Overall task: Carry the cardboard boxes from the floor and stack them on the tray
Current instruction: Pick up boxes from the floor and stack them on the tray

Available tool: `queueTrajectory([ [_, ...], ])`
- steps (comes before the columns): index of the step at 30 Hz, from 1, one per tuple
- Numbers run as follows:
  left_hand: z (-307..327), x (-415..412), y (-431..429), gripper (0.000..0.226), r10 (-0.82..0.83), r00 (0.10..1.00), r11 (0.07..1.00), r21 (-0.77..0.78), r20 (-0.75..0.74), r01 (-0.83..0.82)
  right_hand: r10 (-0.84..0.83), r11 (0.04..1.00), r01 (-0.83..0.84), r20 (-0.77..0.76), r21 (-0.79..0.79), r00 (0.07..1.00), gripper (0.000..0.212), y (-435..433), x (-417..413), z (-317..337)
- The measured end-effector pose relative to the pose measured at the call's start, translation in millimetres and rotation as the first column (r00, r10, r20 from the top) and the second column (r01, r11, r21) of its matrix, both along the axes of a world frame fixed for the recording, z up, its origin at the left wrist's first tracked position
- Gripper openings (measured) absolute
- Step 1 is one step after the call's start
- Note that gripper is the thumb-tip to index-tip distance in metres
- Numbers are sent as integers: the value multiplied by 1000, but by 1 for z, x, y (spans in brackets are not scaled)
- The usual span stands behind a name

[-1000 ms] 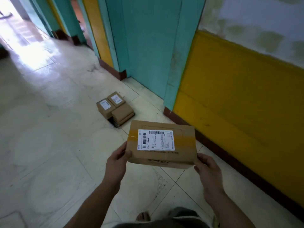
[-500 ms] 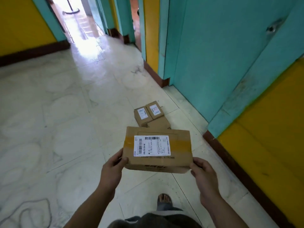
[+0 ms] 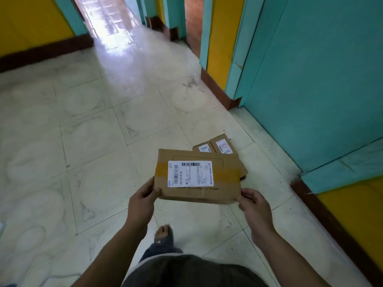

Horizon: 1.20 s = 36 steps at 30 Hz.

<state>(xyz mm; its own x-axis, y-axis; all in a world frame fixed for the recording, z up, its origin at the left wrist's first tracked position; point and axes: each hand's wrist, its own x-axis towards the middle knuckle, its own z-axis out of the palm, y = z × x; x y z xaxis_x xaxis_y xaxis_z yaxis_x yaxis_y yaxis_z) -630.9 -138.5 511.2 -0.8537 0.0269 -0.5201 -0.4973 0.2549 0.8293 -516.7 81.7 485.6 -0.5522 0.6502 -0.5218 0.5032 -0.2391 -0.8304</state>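
Note:
I hold a flat cardboard box (image 3: 199, 190) with a white shipping label and a yellowish tape band, level in front of me above the floor. My left hand (image 3: 143, 200) grips its left edge and my right hand (image 3: 253, 206) grips its near right corner. Behind the held box, a small pile of cardboard boxes (image 3: 222, 146) with white labels lies on the floor; the held box hides most of it. No tray is in view.
Pale tiled floor (image 3: 93, 152) spreads left and ahead. A teal door and wall (image 3: 310, 79) with yellow panels and a dark skirting (image 3: 331, 220) run along the right. A corridor opening (image 3: 107, 23) lies far ahead. My sandalled foot (image 3: 163, 235) is below the box.
The view has swung left and I have stepped nearer the floor pile, which now sits right behind the held box. Both hands keep the same grip.

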Motion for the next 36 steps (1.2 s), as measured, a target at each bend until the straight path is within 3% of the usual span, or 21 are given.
queueTrajectory([
  [4, -11, -102, -18, 38, -126, 990, 992, -23, 61, 128, -127, 992, 128, 106, 4, 986, 17, -38, -72, -12],
  [11, -35, -214, 31, 35, -341, 933, 935, -64, 114, 349, -311, 949, 311, 243, 39, 919, 16, -35, -143, -35],
  [15, -64, -266, 73, 28, -362, 914, 908, -152, 181, 389, -359, 930, 365, 297, 39, 885, 14, -13, -187, -68],
  [20, -88, -325, 111, 44, -441, 858, 841, -212, 262, 497, -413, 899, 438, 370, 19, 832, 20, 10, -236, -96],
  [25, -119, -382, 147, 36, -557, 756, 724, -246, 342, 645, -399, 892, 452, 421, -30, 815, 25, 27, -279, -120],
  [30, -171, -437, 188, 36, -633, 675, 627, -259, 380, 734, -443, 831, 554, 543, -50, 714, 29, 37, -326, -160],
  [34, -218, -473, 229, 32, -762, 503, 436, -250, 409, 864, -493, 754, 653, 598, -68, 632, 32, 47, -358, -202],
  [36, -243, -487, 246, 34, -778, 465, 388, -258, 422, 884, -520, 710, 699, 611, -80, 597, 30, 53, -366, -225],
])
